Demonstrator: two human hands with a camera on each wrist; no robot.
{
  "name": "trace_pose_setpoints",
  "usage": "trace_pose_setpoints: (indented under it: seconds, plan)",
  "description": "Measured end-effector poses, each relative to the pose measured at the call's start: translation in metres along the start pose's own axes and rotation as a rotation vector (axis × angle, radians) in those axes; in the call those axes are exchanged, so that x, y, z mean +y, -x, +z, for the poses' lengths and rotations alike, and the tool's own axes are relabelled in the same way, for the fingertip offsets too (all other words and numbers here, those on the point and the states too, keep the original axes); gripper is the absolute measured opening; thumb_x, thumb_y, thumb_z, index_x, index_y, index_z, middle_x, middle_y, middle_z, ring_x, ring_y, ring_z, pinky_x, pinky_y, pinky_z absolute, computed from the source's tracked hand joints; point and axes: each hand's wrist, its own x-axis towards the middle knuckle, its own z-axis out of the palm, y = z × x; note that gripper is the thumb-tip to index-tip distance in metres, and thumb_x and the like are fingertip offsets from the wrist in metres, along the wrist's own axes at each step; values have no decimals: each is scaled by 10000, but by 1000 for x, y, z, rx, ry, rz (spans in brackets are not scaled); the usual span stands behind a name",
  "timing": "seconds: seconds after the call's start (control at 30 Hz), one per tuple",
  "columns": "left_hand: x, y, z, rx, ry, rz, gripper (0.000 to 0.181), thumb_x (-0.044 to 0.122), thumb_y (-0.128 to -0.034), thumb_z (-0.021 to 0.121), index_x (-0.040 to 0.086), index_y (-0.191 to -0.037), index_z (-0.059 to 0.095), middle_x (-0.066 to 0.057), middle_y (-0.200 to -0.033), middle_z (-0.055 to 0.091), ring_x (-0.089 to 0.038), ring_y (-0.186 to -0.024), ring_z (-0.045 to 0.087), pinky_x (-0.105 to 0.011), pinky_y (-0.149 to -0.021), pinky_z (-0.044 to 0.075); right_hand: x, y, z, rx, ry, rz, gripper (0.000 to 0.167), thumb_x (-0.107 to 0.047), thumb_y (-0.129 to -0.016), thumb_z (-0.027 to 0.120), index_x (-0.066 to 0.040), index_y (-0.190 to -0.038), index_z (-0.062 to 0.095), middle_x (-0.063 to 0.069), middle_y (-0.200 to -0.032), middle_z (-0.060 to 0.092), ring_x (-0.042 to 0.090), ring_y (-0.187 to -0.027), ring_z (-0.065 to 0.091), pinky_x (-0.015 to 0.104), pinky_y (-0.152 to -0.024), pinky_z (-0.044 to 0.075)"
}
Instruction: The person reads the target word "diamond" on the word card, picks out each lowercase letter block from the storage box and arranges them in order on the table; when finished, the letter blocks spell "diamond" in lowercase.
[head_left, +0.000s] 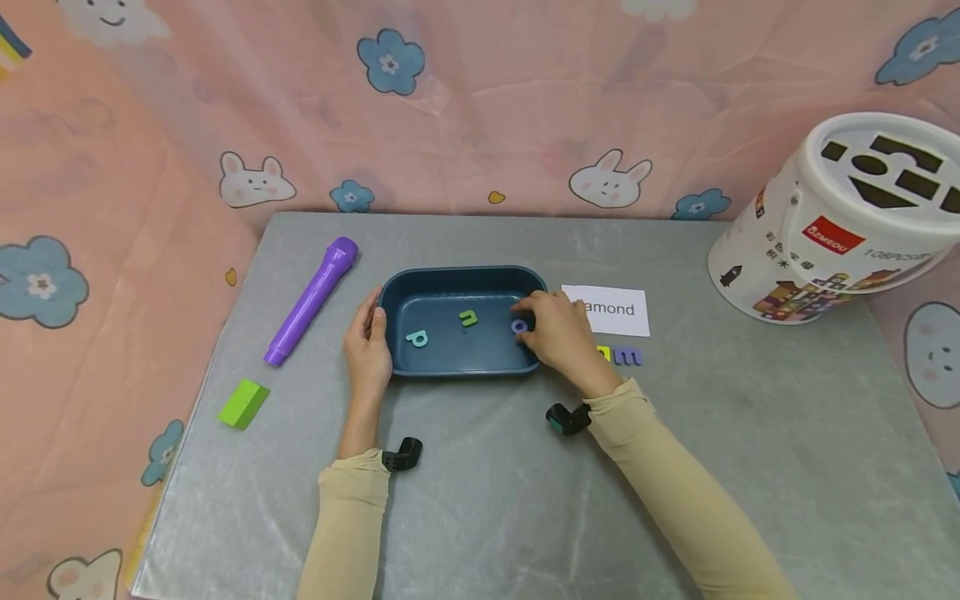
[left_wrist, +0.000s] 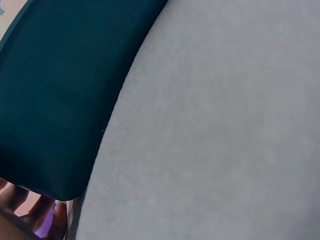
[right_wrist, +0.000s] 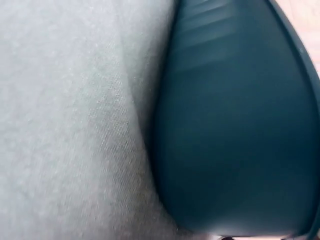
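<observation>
A dark blue tray point(head_left: 457, 367) is on the grey table. My left hand point(head_left: 368, 350) holds its left end, thumb near the rim and fingers along the outer side; in the left wrist view some fingers point(left_wrist: 60, 220) show beside the tray point(left_wrist: 55, 100). My right hand point(head_left: 558, 333) reaches over the tray's right end, thumb and fingers bent around a purple letter o point(head_left: 519, 327); whether they pinch it I cannot tell. A green letter n point(head_left: 468, 318) and a turquoise letter point(head_left: 417, 339), shaped like d or p, lie in the tray. The right wrist view shows mostly the tray's outside point(right_wrist: 230, 130).
Right of the tray lies a white card point(head_left: 618, 312) reading "amond", its left part hidden by my hand. Below it are a purple letter m point(head_left: 627, 357) and a partly covered yellow letter point(head_left: 603, 353). A purple microphone-shaped toy point(head_left: 311, 302), green block point(head_left: 243, 404) and white bucket point(head_left: 825, 225) stand around.
</observation>
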Motion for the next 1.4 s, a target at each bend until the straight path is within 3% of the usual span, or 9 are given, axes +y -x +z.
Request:
trace_pose_setpoints:
  seconds: [0.3, 0.6, 0.77, 0.87, 1.03, 1.23, 1.4]
  plan:
    - [1, 1, 0, 0, 5, 5, 415, 175, -1137, 486, 83, -1534, 568, -115, -1586, 563, -281, -1488, 498, -467, -1227, 393, -7, -3, 6, 21, 42, 34, 266, -107, -873, 862, -48, -1129, 820, 143, -1118, 760, 392, -1098, 661, 569, -936, 442]
    - [0, -1, 0, 5, 5, 10, 410, 168, -1137, 486, 67, -1524, 576, -118, -1577, 572, -279, -1478, 507, -463, -1223, 397, -7, -3, 9, 42, 79, 27, 216, -132, -928, 812, -57, -1130, 807, 145, -1129, 758, 394, -1075, 658, 591, -930, 443]
    - [0, 0, 0, 0, 4, 2, 412, 165, -1137, 486, 66, -1528, 570, -124, -1582, 565, -289, -1486, 501, -474, -1232, 390, -5, -2, 11, 84, 22, 17, 202, -145, -931, 819, -70, -1118, 807, 142, -1169, 757, 402, -1106, 623, 699, -1038, 317]
    - [0, 0, 0, 1, 2, -3, 415, 169, -1138, 482, 72, -1533, 566, -122, -1588, 560, -289, -1489, 498, -470, -1233, 390, -3, -2, 12, 130, -17, -9, 204, -153, -923, 833, -87, -1114, 813, 144, -1318, 721, 415, -1237, 550, 740, -1081, 209]
    - [1, 0, 0, 11, 5, -10, 414, 164, -1139, 479, 73, -1533, 566, -121, -1591, 556, -288, -1493, 490, -471, -1225, 393, 2, 0, 13, 239, -76, -97, 220, -188, -923, 839, -112, -1126, 797, 128, -1523, 598, 409, -1414, 424, 720, -1102, 187]
    - [2, 1, 1, 8, 4, -15, 413, 154, -1138, 477, 82, -1535, 566, -111, -1594, 555, -266, -1501, 485, -454, -1236, 388, 16, 15, 6, 408, -185, -145, 275, -147, -913, 846, -71, -1166, 768, 148, -1328, 705, 378, -1292, 501, 708, -1083, 164]
    - [3, 2, 1, 10, 3, -16, 414, 162, -1138, 480, 82, -1535, 566, -120, -1591, 556, -275, -1496, 487, -459, -1230, 391, 44, 38, -10, 493, -235, -130, 298, -72, -896, 845, -43, -1182, 766, 185, -1165, 755, 396, -1161, 552, 708, -1058, 154]
